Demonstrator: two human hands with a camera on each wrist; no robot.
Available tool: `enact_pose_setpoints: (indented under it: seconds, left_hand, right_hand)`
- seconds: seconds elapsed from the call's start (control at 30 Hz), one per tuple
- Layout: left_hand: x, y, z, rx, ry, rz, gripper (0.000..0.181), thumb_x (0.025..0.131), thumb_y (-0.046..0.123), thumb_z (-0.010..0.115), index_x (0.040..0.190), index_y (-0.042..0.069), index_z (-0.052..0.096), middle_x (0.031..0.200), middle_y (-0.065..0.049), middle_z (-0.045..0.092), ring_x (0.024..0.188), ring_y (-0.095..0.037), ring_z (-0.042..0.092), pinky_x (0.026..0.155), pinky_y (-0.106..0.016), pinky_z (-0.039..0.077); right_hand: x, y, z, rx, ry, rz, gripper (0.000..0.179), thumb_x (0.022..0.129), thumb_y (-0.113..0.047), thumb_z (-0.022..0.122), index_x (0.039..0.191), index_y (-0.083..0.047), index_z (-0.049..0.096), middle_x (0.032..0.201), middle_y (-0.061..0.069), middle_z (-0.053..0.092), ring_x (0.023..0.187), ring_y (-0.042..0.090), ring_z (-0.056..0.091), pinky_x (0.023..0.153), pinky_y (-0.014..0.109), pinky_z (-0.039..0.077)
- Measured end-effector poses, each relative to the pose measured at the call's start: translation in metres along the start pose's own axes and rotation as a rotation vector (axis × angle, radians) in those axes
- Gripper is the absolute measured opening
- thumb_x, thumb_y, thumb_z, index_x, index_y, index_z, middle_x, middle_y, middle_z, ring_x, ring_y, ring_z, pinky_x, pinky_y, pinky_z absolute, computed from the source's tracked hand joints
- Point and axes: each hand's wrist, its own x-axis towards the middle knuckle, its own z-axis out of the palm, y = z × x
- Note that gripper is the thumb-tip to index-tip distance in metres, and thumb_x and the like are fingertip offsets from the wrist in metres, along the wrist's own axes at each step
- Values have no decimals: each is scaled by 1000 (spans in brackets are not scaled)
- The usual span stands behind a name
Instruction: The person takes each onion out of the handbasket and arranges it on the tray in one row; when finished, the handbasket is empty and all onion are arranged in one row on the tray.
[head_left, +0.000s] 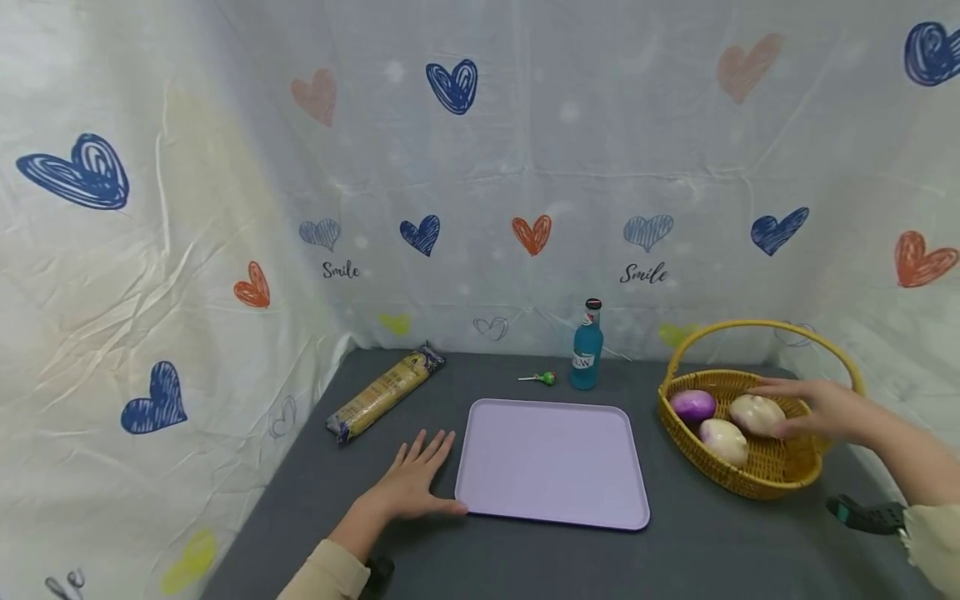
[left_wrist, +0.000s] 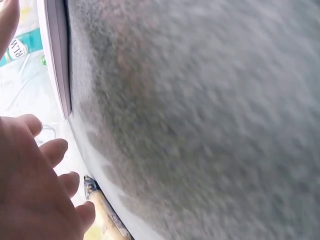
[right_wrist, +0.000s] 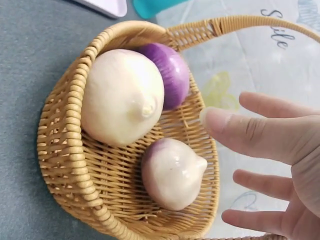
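My right hand (head_left: 828, 408) is over the right part of a yellow wicker basket (head_left: 708, 469), its fingers spread above a white turnip (head_left: 756, 415). In the right wrist view, the fingers and thumb stand apart from that purple-tinged turnip (right_wrist: 172, 175), with nothing between them. Another white turnip (head_left: 723, 442) and a purple, round vegetable (head_left: 692, 405) lie in the basket's left side. My left hand (head_left: 408, 490) is spread with palm down beside a lilac tray (head_left: 551, 462), the thumb tip right at its near left corner.
Behind the tray stands a blue bottle (head_left: 587, 354), with a green lollipop (head_left: 547, 378) lying to its left. A long yellow packet (head_left: 386, 393) lies at the back left. The basket's handle (head_left: 757, 323) arches upright over it. A heart-printed curtain (head_left: 480, 183) hangs behind the grey table.
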Motion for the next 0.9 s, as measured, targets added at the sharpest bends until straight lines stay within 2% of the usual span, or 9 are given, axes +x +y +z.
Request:
enact_pose_setpoints:
  seconds: [0.23,0.47,0.67,0.7,0.73,0.9]
  left_hand:
    - [10,9,1,-22,-33,26,129,70,82,69,164,18,10,170,-7,14,156,-43,4,120,-68,8]
    - [14,10,4,-28,-105,-19,126,70,82,70,164,21,12,170,0,17,156,-40,5,121,-67,6]
    - [13,14,4,-53,-121,-44,124,71,81,70,164,20,14,170,0,18,157,-39,6,121,-67,8]
    - [14,14,5,-54,-120,-44,124,71,80,70,164,20,14,170,0,18,157,-39,6,121,-67,8]
    - [14,15,5,-52,-118,-43,124,71,80,70,164,20,14,170,0,18,157,-39,6,121,-67,8]
    - [14,15,8,-63,-113,-42,124,71,80,70,164,21,14,170,0,18,157,-38,5,121,-67,7]
  right_hand:
    - [11,0,-4,45,-76,3,58,86,-29,79,135,-1,63,142,39,47,120,61,51,86,60,54]
    - [30,5,-9,144,-206,15,54,86,-12,78,134,6,61,136,41,51,117,63,52,88,59,54]
    - [40,8,-7,178,-250,63,56,84,-13,81,133,6,62,140,45,43,118,61,52,88,55,55]
    - [41,9,-7,172,-253,64,56,84,-13,81,133,6,62,141,46,42,118,61,51,86,53,56]
    - [42,9,-6,180,-259,71,56,83,-13,81,133,6,62,142,45,41,110,56,57,83,49,57]
    - [45,15,-5,185,-284,96,53,84,-13,80,131,4,65,146,42,38,120,61,49,76,32,55]
